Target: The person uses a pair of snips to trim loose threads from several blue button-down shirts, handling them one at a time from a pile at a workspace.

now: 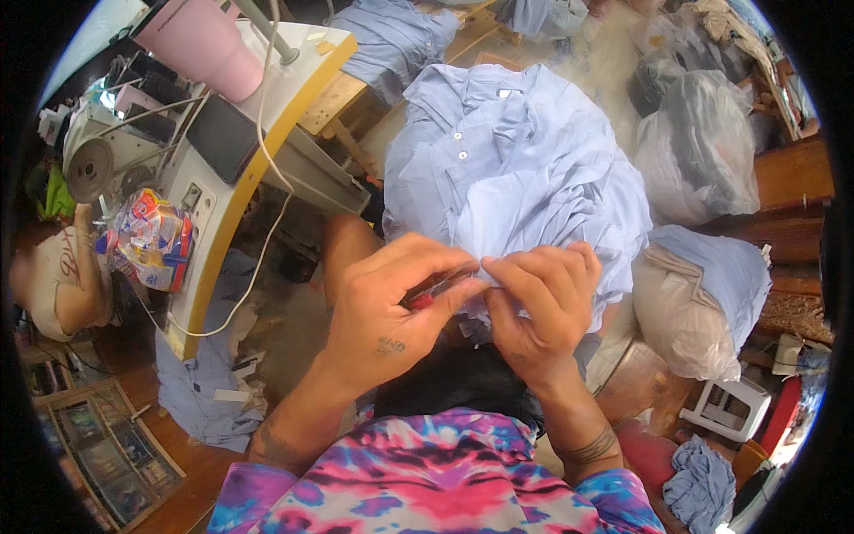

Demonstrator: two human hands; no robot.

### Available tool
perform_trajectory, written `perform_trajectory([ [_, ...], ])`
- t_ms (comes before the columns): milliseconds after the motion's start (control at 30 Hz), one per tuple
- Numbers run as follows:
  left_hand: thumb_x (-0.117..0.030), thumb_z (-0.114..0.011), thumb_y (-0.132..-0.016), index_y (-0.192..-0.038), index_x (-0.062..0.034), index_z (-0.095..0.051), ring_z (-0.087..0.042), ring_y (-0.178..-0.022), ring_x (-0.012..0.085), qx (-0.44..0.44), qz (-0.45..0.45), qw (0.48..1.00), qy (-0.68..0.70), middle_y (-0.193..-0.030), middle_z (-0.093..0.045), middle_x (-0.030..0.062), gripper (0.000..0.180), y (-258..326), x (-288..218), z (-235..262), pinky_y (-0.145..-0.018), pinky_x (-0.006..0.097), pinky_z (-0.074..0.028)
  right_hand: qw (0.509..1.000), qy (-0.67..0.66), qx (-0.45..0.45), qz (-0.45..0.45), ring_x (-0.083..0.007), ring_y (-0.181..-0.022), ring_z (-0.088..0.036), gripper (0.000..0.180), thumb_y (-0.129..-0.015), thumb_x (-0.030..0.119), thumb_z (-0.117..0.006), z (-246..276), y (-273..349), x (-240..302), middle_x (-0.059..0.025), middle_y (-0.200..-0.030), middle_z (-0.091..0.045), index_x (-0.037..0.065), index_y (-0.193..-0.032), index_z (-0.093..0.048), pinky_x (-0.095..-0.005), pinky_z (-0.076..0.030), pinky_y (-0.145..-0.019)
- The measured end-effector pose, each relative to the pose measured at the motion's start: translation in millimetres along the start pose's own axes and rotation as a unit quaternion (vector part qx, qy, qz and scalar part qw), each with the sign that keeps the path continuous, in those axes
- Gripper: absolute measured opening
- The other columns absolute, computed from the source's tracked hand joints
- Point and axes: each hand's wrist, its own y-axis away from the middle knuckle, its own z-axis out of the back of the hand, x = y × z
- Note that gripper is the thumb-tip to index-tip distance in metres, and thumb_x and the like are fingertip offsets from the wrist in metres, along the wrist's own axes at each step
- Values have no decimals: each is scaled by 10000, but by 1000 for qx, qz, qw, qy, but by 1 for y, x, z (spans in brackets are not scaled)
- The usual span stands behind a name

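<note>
A light blue shirt with white buttons lies bunched over my lap. My left hand is closed around a small dark and red tool, which looks like thread snips; the fingers cover most of it. Beside it, my right hand pinches the near edge of the shirt between thumb and fingers. The fingertips of both hands almost meet at that edge. Whether the tool's tip touches the cloth I cannot tell.
At the left stands a sewing table with a yellow edge, a pink tumbler, a dark phone and a hanging white cable. Plastic bags and a white stool are at the right. Another person's arm shows at far left.
</note>
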Motion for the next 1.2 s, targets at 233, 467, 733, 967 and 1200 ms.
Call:
perform_trajectory([
  [233, -119, -720, -1012, -1039, -21, -676, -463, -627, 20, 24, 169, 971, 170, -851, -602, -33, 111, 5, 12, -12, -534, 210, -356, 999, -33, -19, -19, -163, -853, -630, 364, -685, 55, -828, 1, 5, -6, 43, -902, -684, 177, -1027, -812, -453, -375, -975],
  [467, -165, -649, -1072, -1087, -54, -608, -391, -618, -11, 41, 251, 891, 376, -807, -506, -74, 120, 8, 13, -16, -532, 178, -295, 999, -41, -24, 21, -141, -792, -650, 296, -725, 77, -825, 1, 8, -13, 51, -905, -712, 186, -1000, -822, -437, -366, -982],
  [733, -109, -706, -1000, -1325, 18, -587, -533, -760, 76, 30, 60, 998, 18, -977, -582, 28, 369, 14, -9, 13, -673, 221, -442, 998, -41, -44, 18, -147, -792, -661, 268, -729, 80, -855, -11, 5, -13, 43, -919, -732, 176, -976, -814, -438, -371, -965],
  [967, -8, -678, -988, -1433, 36, -449, -614, -991, 117, 62, 196, 969, 141, -1117, -614, 101, 503, 50, -18, 4, -896, 263, -501, 998, -41, -52, 14, -148, -814, -638, 337, -675, 80, -877, -17, 7, -5, 64, -944, -730, 192, -986, -811, -427, -376, -936],
  [1200, 30, -713, -966, -1362, 32, -432, -620, -1043, 123, 42, 224, 952, 205, -1177, -599, 121, 486, 50, -10, -10, -931, 266, -518, 998, -42, -44, 18, -150, -815, -624, 372, -654, 56, -860, -17, 7, -4, 70, -950, -718, 195, -995, -808, -426, -377, -930],
])
